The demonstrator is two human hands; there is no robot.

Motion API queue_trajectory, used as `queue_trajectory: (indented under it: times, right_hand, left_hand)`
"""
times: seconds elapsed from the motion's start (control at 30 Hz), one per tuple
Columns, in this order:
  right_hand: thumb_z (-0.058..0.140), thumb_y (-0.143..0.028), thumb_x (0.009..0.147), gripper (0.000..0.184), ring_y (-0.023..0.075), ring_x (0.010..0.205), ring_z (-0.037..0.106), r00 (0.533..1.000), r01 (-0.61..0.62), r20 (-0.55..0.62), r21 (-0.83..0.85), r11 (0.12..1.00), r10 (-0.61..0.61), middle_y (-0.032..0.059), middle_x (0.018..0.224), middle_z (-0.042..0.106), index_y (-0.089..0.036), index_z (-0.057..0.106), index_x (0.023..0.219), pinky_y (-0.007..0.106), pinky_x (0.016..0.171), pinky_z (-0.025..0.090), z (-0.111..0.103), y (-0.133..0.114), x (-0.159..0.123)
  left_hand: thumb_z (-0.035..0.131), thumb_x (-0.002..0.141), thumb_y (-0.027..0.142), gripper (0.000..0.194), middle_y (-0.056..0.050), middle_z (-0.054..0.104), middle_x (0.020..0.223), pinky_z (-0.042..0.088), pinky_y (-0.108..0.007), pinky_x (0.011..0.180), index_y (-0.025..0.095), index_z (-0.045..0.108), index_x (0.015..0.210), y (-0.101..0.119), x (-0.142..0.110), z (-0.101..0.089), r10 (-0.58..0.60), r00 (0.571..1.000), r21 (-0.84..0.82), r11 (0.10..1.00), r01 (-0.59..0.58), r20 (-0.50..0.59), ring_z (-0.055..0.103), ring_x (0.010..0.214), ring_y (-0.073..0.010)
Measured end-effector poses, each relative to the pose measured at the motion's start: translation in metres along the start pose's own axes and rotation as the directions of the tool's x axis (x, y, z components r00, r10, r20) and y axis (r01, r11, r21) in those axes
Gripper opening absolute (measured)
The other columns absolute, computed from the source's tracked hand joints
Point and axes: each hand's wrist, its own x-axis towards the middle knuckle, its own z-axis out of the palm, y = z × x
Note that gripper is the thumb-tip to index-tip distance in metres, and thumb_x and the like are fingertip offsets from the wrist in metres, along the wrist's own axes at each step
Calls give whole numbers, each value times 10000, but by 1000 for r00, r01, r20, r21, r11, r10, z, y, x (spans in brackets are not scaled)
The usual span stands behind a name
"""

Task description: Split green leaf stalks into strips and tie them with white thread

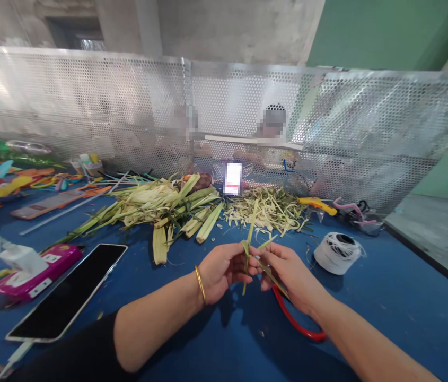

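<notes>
Green leaf strips (252, 225) cross one another between my two hands, held above the blue table. My left hand (224, 270), with a gold bangle at the wrist, pinches the strips where they cross. From the other side, my right hand (289, 270) has its thumb and fingers closed on a strip that slants down along the palm. One strip end points up, another hangs below the left fingers. Under my right hand lies a red curved handle (303, 330), partly hidden by the hand. The exact way the strips are looped is hard to make out.
Behind my hands lie a leaf pile (148, 201) and a heap of thin shreds (267, 209). A white twine roll (337, 253) stands right, near a yellow-handled tool (318, 205). Left are a phone (70, 292) and purple power strip (41, 273). A perforated metal screen (128, 106) stands behind.
</notes>
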Motion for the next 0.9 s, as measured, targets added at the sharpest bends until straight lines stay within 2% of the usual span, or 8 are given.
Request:
queue_trajectory:
  times: [0.2,0.3,0.4,0.5,0.6,0.67,0.77,0.9]
  right_hand:
    - [579,-365,764,196,141,591,653,962,192,227,-168,967,-151,-3,775,679,-207,569,879,302,627,512,-17,-20,-7]
    - [557,-334,792,189,172,795,676,931,268,313,-240,933,-187,35,912,700,-208,631,913,349,787,508,-22,-27,-11]
    - [576,-331,800,163,176,757,668,925,337,295,-341,878,-240,28,828,703,-202,654,862,347,762,515,-25,-26,-10]
    - [536,-326,851,177,167,704,639,851,521,227,-482,705,-474,23,758,673,-211,663,806,334,712,511,-24,-19,-7]
    - [502,-254,885,164,201,913,607,641,686,257,-614,390,-723,63,926,660,-214,649,824,371,816,478,-20,-13,-5]
    - [466,-197,897,162,221,1036,563,536,705,302,-674,222,-788,79,1006,644,-208,619,844,406,892,439,-18,-11,-4]
    - [410,-172,913,194,209,925,583,508,647,347,-758,83,-788,54,845,636,-208,553,787,426,931,396,-16,-11,-4]
    - [373,-194,926,255,159,630,507,562,536,351,-844,7,-749,7,650,547,-211,466,689,354,784,396,-15,-9,-4]
  left_hand:
    - [503,834,209,182,-18,606,620,468,-148,469,110,647,783,8,2,-3,25,988,14,1000,-24,-151,560,502,-70]
    - [496,831,215,197,-15,603,608,463,-151,468,111,657,785,8,1,-2,44,989,81,996,-33,-143,549,488,-68]
    - [533,816,254,189,-22,615,618,462,-167,476,113,655,786,5,1,-3,56,994,129,991,-43,-99,571,513,-83]
    - [551,807,307,216,-32,628,621,456,-185,476,114,643,775,1,1,-3,50,997,186,982,-39,-54,577,518,-96]
    - [573,777,346,239,-29,624,603,462,-202,494,118,627,729,-2,0,-2,52,999,250,967,-50,-4,570,509,-98]
    - [599,749,396,275,-27,624,598,467,-214,502,123,619,720,-2,-3,0,48,997,291,955,-62,55,570,507,-104]
    - [605,719,491,364,-34,628,608,465,-224,505,129,607,690,-2,-7,2,32,987,348,934,-85,155,571,505,-107]
    - [578,709,498,358,-39,631,627,472,-236,528,142,591,669,1,-8,3,36,979,384,916,-113,202,576,522,-113]
